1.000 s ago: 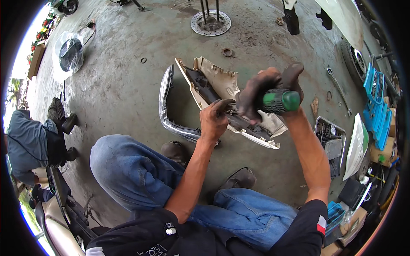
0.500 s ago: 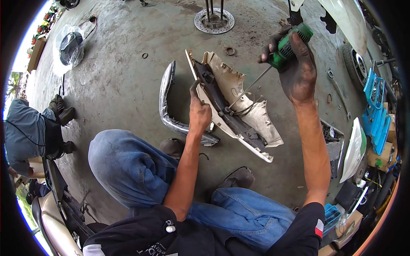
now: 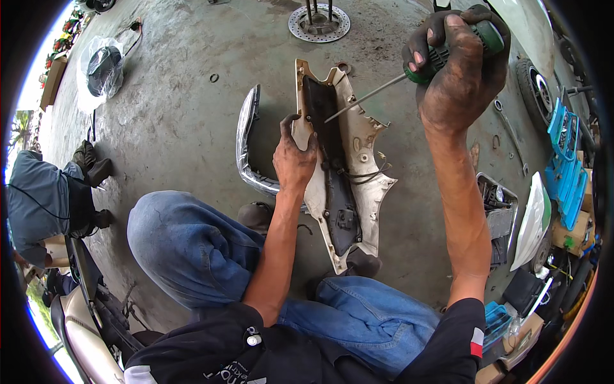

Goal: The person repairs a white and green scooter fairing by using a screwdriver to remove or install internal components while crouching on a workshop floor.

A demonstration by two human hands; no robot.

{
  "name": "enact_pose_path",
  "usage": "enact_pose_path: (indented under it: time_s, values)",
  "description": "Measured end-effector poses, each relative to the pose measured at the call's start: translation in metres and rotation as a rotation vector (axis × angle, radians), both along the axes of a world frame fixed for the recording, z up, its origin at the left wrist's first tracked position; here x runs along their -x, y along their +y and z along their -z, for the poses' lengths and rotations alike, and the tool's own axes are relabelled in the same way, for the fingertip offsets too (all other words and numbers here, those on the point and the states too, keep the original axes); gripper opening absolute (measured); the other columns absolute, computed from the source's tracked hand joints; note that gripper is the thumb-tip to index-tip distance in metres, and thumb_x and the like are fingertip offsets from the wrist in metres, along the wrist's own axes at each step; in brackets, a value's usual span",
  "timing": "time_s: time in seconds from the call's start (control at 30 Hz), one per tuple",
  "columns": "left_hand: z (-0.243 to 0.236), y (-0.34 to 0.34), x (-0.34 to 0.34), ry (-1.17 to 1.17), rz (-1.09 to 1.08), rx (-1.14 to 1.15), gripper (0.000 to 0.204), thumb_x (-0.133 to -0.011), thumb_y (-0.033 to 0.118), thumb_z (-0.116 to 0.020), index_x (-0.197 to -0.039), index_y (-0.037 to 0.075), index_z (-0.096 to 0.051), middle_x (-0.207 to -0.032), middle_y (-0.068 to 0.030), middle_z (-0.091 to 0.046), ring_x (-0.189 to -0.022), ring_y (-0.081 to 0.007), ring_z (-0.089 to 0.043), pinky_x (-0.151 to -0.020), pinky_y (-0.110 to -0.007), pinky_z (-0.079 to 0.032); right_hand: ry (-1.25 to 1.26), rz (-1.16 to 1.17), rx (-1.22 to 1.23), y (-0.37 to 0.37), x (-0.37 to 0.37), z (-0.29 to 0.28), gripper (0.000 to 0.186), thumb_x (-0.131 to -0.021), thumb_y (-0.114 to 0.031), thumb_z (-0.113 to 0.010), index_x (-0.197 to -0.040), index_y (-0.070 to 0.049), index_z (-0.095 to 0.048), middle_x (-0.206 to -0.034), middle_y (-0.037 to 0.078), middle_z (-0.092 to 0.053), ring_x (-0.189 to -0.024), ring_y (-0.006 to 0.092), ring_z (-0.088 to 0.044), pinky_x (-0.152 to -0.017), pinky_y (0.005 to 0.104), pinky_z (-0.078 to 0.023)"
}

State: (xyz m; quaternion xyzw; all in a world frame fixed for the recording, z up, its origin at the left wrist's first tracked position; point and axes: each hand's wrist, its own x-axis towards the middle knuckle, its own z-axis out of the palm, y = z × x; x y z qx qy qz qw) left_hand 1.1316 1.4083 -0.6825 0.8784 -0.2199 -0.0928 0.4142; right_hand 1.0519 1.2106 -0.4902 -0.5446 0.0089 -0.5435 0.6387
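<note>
Nearest, bent knees in blue jeans [image 3: 192,249] are seen. Just beyond, a cream plastic panel [image 3: 363,146] is held lengthwise, its lower end set in front of a dark shoe [image 3: 366,264]; whether the floor [image 3: 179,141] is touched by it cannot be told. Its left edge is gripped by the closed fingers of the left hand [image 3: 295,159]. A curved part in clear wrapping [image 3: 243,141] is laid to the panel's left. A green-handled screwdriver [image 3: 418,76] is enclosed by the curled fingers of the right hand [image 3: 459,70]; its shank is angled down toward the panel's dark inner piece [image 3: 323,99], contact of the tip being unclear. Farther off, a perforated disc [image 3: 299,29] is seen.
</note>
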Motion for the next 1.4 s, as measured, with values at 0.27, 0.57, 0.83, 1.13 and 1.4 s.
enact_pose_path:
  time_s: [0.27, 0.57, 0.83, 1.13, 1.4]
  values:
    - [0.009, 0.003, -0.006, 0.023, -0.019, -0.032, 0.05, -0.091, 0.025, -0.075, -0.135, 0.019, -0.051, -0.09, -0.0245, -0.071, -0.084, -0.0467, -0.068, -0.075, -0.051, -0.052, -0.108, 0.209, 0.14, 0.016, -0.025, -0.012, 0.017, -0.098, -0.017, -0.059, -0.104, -0.009, -0.045, -0.068, 0.005, -0.046, -0.044, 0.0119, -0.044, -0.038, 0.0255, -0.038]
    - [0.008, 0.003, -0.004, 0.048, -0.008, -0.025, 0.05, -0.091, 0.017, -0.072, -0.136, 0.02, -0.052, -0.101, -0.025, -0.072, -0.089, -0.048, -0.068, -0.076, -0.052, -0.053, -0.093, 0.194, 0.125, 0.011, -0.029, 0.003, 0.019, -0.098, -0.017, -0.061, -0.104, -0.009, -0.046, -0.068, 0.005, -0.049, -0.045, 0.0113, -0.044, -0.039, 0.0253, -0.039]
    - [0.0, 0.003, -0.005, 0.155, -0.014, -0.106, 0.051, -0.091, 0.012, -0.07, -0.137, 0.02, -0.051, -0.104, -0.0244, -0.072, -0.088, -0.0461, -0.07, -0.076, -0.05, -0.053, -0.085, 0.221, 0.138, 0.017, -0.031, 0.0, 0.018, -0.098, -0.016, -0.06, -0.104, -0.009, -0.045, -0.067, 0.004, -0.048, -0.044, 0.0115, -0.045, -0.038, 0.0253, -0.039]
    - [0.009, 0.005, -0.003, 0.043, 0.009, -0.06, 0.053, -0.091, 0.007, -0.068, -0.138, 0.019, -0.05, -0.102, -0.0245, -0.072, -0.089, -0.0437, -0.071, -0.078, -0.05, -0.054, -0.077, 0.121, 0.106, 0.015, -0.03, 0.002, 0.017, -0.097, -0.014, -0.06, -0.105, -0.008, -0.045, -0.068, 0.005, -0.05, -0.046, 0.0125, -0.048, -0.041, 0.0257, -0.041]
    - [0.016, 0.007, -0.005, -0.002, 0.027, 0.08, 0.054, -0.09, -0.004, -0.061, -0.138, 0.018, -0.051, -0.093, -0.0253, -0.071, -0.087, -0.0465, -0.069, -0.074, -0.053, -0.05, 0.248, 0.057, 0.372, 0.011, -0.028, -0.034, 0.019, -0.096, -0.019, -0.066, -0.099, 0.0, -0.064, -0.088, 0.008, -0.064, -0.077, 0.0151, -0.064, -0.069, 0.0281, -0.052]
